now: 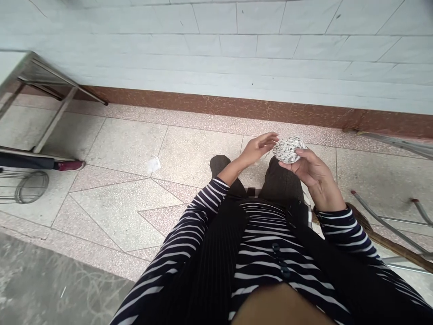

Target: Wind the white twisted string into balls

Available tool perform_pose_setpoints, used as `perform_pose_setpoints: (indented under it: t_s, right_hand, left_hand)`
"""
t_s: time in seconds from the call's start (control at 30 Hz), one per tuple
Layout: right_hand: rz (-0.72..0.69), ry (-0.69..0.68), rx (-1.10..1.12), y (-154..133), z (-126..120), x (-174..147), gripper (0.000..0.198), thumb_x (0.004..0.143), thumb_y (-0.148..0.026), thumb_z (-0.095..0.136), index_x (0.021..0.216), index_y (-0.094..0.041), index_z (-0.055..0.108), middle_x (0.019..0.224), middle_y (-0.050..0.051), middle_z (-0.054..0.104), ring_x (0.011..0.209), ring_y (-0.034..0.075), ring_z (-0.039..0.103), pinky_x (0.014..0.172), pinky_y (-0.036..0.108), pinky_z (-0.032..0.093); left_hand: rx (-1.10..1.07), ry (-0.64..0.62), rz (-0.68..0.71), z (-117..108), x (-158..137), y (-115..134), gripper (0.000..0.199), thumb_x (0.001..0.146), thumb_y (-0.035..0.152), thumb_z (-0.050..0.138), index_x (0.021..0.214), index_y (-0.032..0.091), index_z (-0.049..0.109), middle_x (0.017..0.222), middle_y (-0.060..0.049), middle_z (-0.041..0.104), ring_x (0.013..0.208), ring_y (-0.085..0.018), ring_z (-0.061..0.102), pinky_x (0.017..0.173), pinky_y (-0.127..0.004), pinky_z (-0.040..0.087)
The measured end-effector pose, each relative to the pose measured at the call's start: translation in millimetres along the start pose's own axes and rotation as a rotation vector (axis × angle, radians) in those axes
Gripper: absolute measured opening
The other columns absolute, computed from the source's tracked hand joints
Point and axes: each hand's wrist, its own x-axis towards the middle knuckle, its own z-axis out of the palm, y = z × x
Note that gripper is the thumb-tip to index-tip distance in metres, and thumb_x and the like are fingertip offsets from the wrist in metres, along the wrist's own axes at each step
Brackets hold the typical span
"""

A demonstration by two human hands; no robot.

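Note:
A rounded white bundle with thin black marks (287,150), which looks like a wound ball of yarn or cloth strip, is raised in front of my knees. My right hand (309,167) grips it from the right, with the thumb on its upper side and the fingers under it. On the bundle's left side is my left hand (260,146), its fingers stretched out and somewhat apart. Those fingertips reach close to the bundle's edge; whether they touch it I cannot tell. My dark trousered knees (280,178) lie just below.
A white tiled wall (223,49) runs across the front. At the left stand a metal-legged table (54,119), a wire rack (32,187) and another person's red shoe (70,165). A white scrap (154,165) lies on the floor. Metal legs (382,220) of furniture stand at the right.

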Motion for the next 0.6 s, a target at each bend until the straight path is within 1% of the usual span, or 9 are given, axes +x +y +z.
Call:
perform_pose_setpoints:
  t_s: [0.07,0.13,0.2,0.23,0.3,0.37,0.43,0.5,0.6]
  right_hand:
    - [0.0,0.008,-0.017,6,-3,1,0.058,0.076,-0.034,0.091,0.128,-0.033,0.068,0.127,0.004,0.078,0.128,0.032,0.072,0.097,0.048,0.073]
    - [0.022,0.024,-0.02,13,-5,2,0.054,0.074,-0.036,0.093,0.123,-0.031,0.07,0.126,0.004,0.078,0.123,0.031,0.073,0.094,0.047,0.073]
    - [0.065,0.021,-0.022,19,-5,3,0.052,0.07,-0.036,0.095,0.115,-0.029,0.071,0.122,0.005,0.079,0.119,0.032,0.075,0.092,0.048,0.073]
    - [0.083,0.015,-0.022,20,-5,3,0.051,0.069,-0.037,0.095,0.113,-0.028,0.071,0.121,0.005,0.079,0.118,0.032,0.075,0.092,0.049,0.073]
    - [0.084,0.017,-0.011,17,-5,2,0.052,0.067,-0.038,0.095,0.113,-0.029,0.072,0.121,0.005,0.079,0.121,0.034,0.074,0.092,0.051,0.073]
    - [0.038,0.045,0.013,6,-7,-4,0.057,0.067,-0.039,0.094,0.119,-0.032,0.073,0.121,0.005,0.079,0.123,0.035,0.073,0.088,0.048,0.073]
    - [-0.031,0.085,0.044,-11,-9,-15,0.062,0.066,-0.041,0.095,0.124,-0.038,0.073,0.124,0.005,0.078,0.122,0.034,0.073,0.082,0.044,0.072]
    - [-0.103,0.111,0.087,-28,-12,-28,0.067,0.063,-0.044,0.098,0.126,-0.042,0.074,0.131,0.005,0.077,0.117,0.033,0.074,0.076,0.04,0.071]
    - [-0.229,0.089,0.171,-49,-18,-46,0.081,0.051,-0.053,0.106,0.126,-0.042,0.076,0.14,0.006,0.073,0.112,0.032,0.073,0.067,0.034,0.07]
  left_hand:
    - [-0.047,0.004,-0.037,10,-7,-4,0.048,0.104,0.019,0.069,0.152,0.022,0.068,0.155,-0.015,0.072,0.141,-0.025,0.072,0.118,-0.04,0.058]
    - [-0.042,0.048,-0.067,17,-9,-11,0.048,0.099,0.014,0.071,0.147,0.019,0.071,0.155,-0.016,0.072,0.141,-0.026,0.072,0.115,-0.041,0.06]
    - [-0.007,0.106,-0.061,21,-8,-17,0.04,0.099,0.015,0.07,0.138,0.018,0.077,0.152,-0.016,0.074,0.142,-0.027,0.071,0.113,-0.041,0.061]
    - [0.017,0.124,-0.052,22,-7,-19,0.034,0.1,0.017,0.068,0.132,0.018,0.08,0.147,-0.015,0.077,0.139,-0.027,0.072,0.113,-0.04,0.061]
    - [0.063,0.134,-0.059,20,-6,-23,0.023,0.104,0.024,0.064,0.115,0.017,0.084,0.129,-0.012,0.084,0.124,-0.024,0.078,0.107,-0.038,0.063]
    - [0.084,0.127,-0.118,14,-5,-27,0.026,0.105,0.03,0.061,0.1,0.016,0.083,0.11,-0.009,0.085,0.105,-0.02,0.08,0.094,-0.033,0.066]
    - [0.095,0.145,-0.192,1,-6,-33,0.028,0.104,0.032,0.061,0.091,0.016,0.079,0.099,-0.007,0.083,0.093,-0.017,0.077,0.083,-0.028,0.065]
    - [0.136,0.18,-0.232,-16,-7,-39,0.027,0.103,0.031,0.061,0.085,0.016,0.075,0.092,-0.005,0.079,0.088,-0.015,0.074,0.08,-0.026,0.062]
    - [0.274,0.193,-0.217,-42,-5,-41,0.027,0.1,0.029,0.063,0.077,0.017,0.069,0.083,-0.002,0.074,0.083,-0.014,0.071,0.083,-0.026,0.059]
